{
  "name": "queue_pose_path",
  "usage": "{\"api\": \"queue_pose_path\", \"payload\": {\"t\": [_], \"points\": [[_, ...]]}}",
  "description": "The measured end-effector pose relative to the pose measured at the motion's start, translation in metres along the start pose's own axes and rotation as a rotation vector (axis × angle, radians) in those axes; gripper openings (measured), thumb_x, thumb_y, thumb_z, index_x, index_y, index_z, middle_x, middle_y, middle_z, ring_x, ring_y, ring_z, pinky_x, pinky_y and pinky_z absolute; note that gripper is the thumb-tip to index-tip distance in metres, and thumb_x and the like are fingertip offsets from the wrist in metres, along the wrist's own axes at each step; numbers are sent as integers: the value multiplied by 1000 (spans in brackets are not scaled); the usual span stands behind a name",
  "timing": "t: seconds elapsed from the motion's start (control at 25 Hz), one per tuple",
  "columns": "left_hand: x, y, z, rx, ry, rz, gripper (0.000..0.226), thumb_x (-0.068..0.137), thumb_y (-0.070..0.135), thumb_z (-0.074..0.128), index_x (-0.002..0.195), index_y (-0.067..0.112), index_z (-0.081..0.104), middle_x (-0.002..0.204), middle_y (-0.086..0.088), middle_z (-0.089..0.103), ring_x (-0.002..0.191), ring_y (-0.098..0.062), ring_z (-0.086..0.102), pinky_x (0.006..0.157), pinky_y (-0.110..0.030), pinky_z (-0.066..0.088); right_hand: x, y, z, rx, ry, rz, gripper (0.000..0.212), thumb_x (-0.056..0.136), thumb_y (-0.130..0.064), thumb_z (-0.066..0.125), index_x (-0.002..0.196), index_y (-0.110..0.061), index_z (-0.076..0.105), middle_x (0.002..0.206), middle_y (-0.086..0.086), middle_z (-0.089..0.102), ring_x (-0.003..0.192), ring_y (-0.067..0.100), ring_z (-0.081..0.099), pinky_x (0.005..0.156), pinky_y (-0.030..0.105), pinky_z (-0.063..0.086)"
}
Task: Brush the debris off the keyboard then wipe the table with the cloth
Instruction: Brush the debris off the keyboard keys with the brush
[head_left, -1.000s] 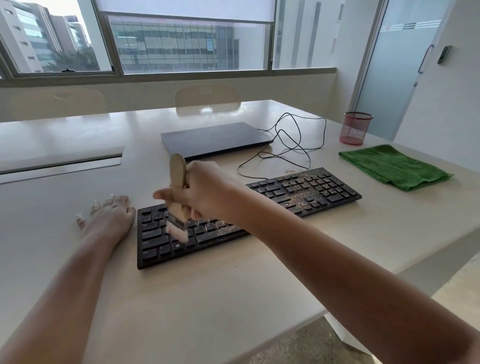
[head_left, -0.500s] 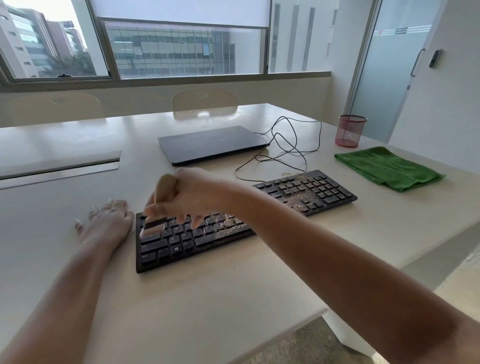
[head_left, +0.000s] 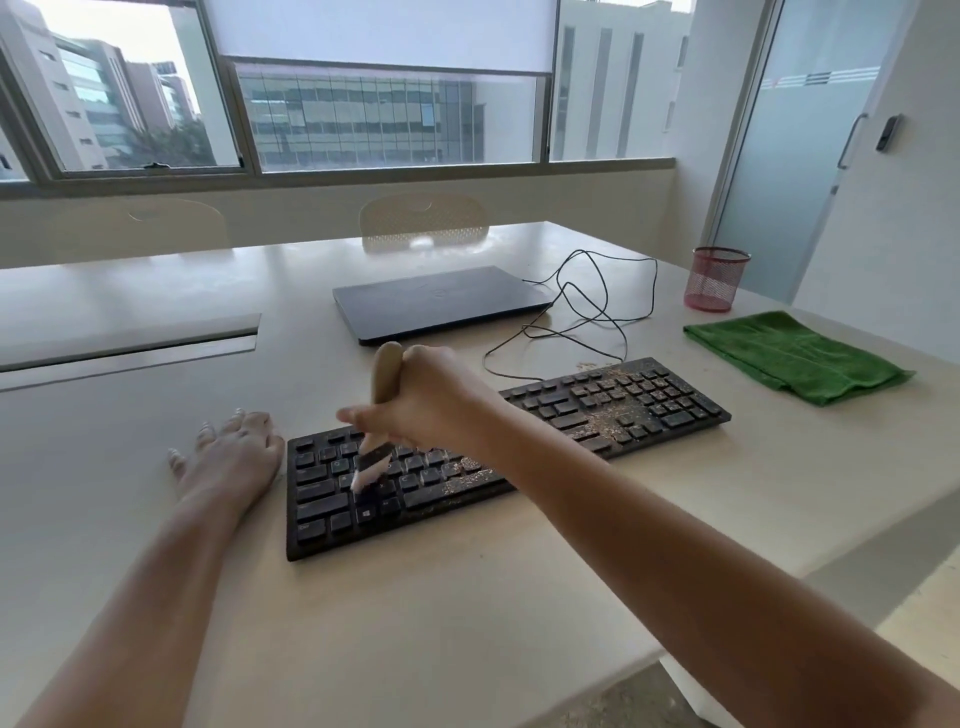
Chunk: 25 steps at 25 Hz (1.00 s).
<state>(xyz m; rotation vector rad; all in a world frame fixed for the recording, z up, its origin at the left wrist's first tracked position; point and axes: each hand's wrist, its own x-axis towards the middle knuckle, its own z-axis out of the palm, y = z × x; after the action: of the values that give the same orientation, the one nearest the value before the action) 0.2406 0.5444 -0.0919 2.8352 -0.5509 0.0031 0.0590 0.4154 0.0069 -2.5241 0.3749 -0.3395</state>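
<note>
Brush (head_left: 375, 441) now upright, farther right.

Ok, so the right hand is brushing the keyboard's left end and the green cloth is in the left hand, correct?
Not quite. In the head view the left hand lies flat on the table, holding nothing; the green cloth lies folded beyond the keyboard's right end. The right hand does brush the left end.

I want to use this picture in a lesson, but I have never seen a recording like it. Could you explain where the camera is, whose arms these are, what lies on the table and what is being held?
The camera sits on a person's head, looking down at their own arms. The right hand grips a wooden-handled brush, bristles on the black keyboard, which is strewn with crumbs, mostly on its right part. The left hand rests flat on the table beside it. Behind lie a closed laptop, a cable, a green cloth and a red mesh cup.
</note>
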Motion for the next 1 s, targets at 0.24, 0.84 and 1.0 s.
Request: {"api": "queue_pose_path", "payload": {"t": [0.24,0.84,1.0], "points": [[-2,1,1,2,7,-6,44,100,34,27,141,22,33,156,-1,20,144,-29,15,113,-57,10,-4,39,-44,-441,163,270,25,82,-40,64,89,-17,62,73,-2,58,68,14,56,57,23,42],[3,-1,2,19,14,-23,45,99,35,25,142,24,33,155,-1,23,144,-28,16,113,-55,10,-4,48,-43,-47,85,177,28,82,-42,66,74,-16,63,64,-7,58,54,3,51,43,12,33],[4,1,2,19,12,-16,45,100,35,25,143,24,32,156,-1,22,144,-27,15,114,-56,10,-12,54,-47,-286,93,224,22,83,-36,64,73,-17,62,55,-13,49,54,-1,54,37,14,31]]}}
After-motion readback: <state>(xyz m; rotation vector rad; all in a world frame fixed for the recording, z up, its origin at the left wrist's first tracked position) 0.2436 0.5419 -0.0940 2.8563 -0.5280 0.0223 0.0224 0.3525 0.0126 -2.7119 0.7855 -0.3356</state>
